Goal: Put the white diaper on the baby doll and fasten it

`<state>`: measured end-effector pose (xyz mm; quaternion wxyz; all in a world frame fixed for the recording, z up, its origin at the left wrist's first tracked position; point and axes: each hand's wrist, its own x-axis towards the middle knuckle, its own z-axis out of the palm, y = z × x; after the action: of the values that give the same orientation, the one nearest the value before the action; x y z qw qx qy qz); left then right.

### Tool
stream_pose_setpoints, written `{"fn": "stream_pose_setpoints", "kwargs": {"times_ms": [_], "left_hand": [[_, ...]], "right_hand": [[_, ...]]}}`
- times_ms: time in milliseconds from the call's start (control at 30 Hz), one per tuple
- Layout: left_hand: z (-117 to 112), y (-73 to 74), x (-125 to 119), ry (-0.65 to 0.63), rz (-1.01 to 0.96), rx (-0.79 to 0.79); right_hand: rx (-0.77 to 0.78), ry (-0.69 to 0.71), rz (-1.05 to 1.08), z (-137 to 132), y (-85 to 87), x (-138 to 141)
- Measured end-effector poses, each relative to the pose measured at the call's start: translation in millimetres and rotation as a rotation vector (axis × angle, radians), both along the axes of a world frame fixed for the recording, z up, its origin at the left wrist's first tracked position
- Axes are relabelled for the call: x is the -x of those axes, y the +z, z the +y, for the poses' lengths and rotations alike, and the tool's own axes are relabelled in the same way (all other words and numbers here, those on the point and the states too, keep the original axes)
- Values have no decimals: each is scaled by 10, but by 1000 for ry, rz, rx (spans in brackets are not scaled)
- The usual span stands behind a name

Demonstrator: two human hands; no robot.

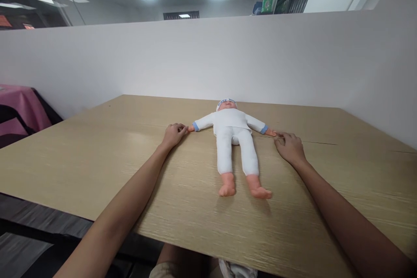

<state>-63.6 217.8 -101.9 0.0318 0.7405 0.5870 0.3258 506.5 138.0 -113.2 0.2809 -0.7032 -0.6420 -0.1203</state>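
Note:
A baby doll (232, 121) in a white outfit with blue cuffs lies on its back on the wooden table (182, 208). Its arms are spread wide, its bare feet point toward me, and a white cap with dark lettering covers part of its head. At the doll's hand on the left of the view, my left hand (174, 135) has its fingers curled and closed on that small hand. On the other side, my right hand (291, 147) rests on the table, thumb and fingertips closed around the tip of the doll's other hand.
A white partition wall (202, 61) rises behind the table and along its right side. Pink cloth (19, 102) and a dark chair frame stand beyond the left edge. White fabric (237, 269) lies below the front edge, near my lap.

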Motion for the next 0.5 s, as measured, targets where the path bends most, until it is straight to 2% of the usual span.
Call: {"fn": "stream_pose_setpoints", "kwargs": {"times_ms": [200, 500], "left_hand": [[-3, 8, -10, 24, -20, 12], [15, -11, -5, 63, -26, 27]], "right_hand": [[12, 6, -48, -55, 81, 63], [74, -72, -133, -250, 197, 292]]}}
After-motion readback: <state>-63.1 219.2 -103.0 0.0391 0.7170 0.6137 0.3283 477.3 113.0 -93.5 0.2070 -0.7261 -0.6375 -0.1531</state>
